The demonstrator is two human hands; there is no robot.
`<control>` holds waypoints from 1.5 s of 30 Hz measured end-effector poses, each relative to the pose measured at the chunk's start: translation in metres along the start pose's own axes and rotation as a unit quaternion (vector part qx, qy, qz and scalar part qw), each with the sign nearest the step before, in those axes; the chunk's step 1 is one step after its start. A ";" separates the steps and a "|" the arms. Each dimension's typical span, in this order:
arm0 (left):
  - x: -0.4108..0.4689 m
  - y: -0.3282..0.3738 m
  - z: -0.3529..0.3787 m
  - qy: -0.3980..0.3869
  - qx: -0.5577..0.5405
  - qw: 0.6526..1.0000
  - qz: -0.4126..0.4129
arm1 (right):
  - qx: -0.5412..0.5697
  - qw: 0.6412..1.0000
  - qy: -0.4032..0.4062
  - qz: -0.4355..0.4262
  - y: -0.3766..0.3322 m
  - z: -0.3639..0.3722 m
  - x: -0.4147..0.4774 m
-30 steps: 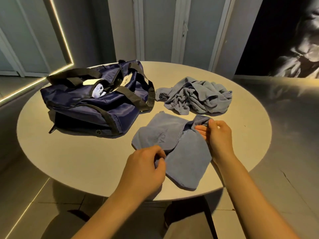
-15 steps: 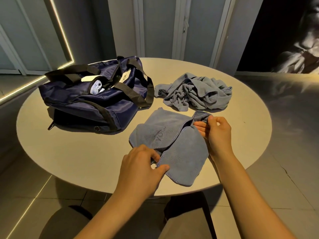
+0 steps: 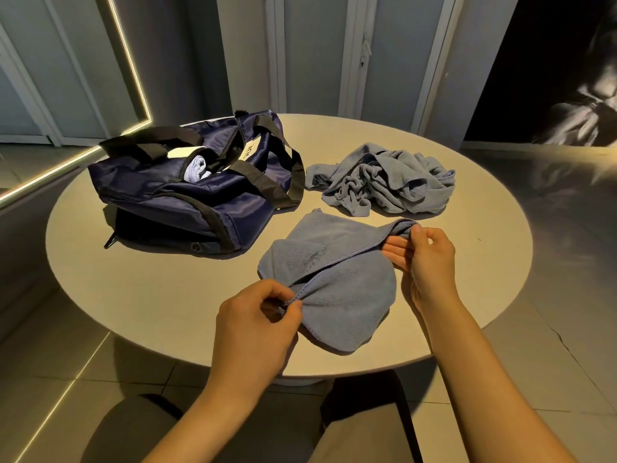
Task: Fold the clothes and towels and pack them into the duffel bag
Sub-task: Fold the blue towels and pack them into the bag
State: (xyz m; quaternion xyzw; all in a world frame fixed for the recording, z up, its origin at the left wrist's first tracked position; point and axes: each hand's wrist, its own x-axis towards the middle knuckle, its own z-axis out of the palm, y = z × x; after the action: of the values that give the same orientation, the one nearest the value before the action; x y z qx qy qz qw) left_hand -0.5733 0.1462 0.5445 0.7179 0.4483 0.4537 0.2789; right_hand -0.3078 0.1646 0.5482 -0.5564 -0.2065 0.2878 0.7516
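A blue-grey towel [image 3: 337, 282] lies partly folded on the near side of the round table [image 3: 160, 289]. My left hand [image 3: 253, 329] pinches its near edge between thumb and fingers. At the towel's far right corner my right hand [image 3: 424, 262] pinches the cloth, fingers under the fold. A navy duffel bag [image 3: 200, 202] with black straps sits open at the left, a pale folded cloth [image 3: 197, 170] showing inside. A crumpled blue-grey towel pile [image 3: 384, 178] lies behind, to the right of the bag.
The table's near edge runs just below the towel, with my lap under it. Tiled floor surrounds the table. A lit strip runs along the wall at the left, and pale wall panels stand behind.
My left hand has taken a pinch on the towel's near hemmed edge and lifted it slightly. My right hand keeps its hold at the far corner.
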 end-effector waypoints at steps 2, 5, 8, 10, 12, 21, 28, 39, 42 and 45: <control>0.002 -0.002 -0.004 0.004 -0.007 1.000 -0.005 | -0.005 1.000 0.002 -0.001 0.001 0.000 0.001; 0.006 -0.003 -0.012 0.007 -0.018 1.000 -0.011 | -0.012 1.000 0.008 -0.002 0.003 -0.003 0.004; 0.015 -0.001 -0.025 0.016 -0.013 1.000 -0.003 | -0.016 1.000 0.016 -0.016 0.001 -0.004 0.002; 0.026 0.003 -0.039 0.026 -0.009 1.000 0.011 | -0.027 0.999 0.018 -0.043 -0.009 -0.003 -0.003; 0.041 0.010 -0.058 0.030 0.008 0.999 0.030 | -0.065 0.994 0.022 -0.083 -0.027 0.000 -0.005; 0.116 0.067 -0.150 0.066 0.032 0.996 0.059 | -0.157 0.931 -0.020 -0.328 -0.153 0.036 -0.017; 0.148 0.123 -0.211 0.100 -0.016 0.990 0.099 | -0.148 0.908 -0.047 -0.390 -0.232 0.053 -0.049; 0.151 0.183 -0.282 -0.008 -0.049 0.999 0.019 | -0.161 0.914 -0.184 -0.323 -0.310 0.048 -0.104; 0.145 0.185 -0.288 -0.040 -0.063 0.997 -0.016 | -0.157 0.919 -0.219 -0.287 -0.309 0.039 -0.111; 0.140 0.179 -0.293 -0.039 -0.038 0.998 -0.013 | -0.153 0.898 -0.351 -0.217 -0.314 0.019 -0.125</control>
State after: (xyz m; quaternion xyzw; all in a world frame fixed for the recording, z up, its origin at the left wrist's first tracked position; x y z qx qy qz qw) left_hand -0.7416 0.1909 0.8720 0.7180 0.4292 0.4384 0.3288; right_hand -0.3501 0.0282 0.8548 -0.4685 -0.6142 0.2594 0.5796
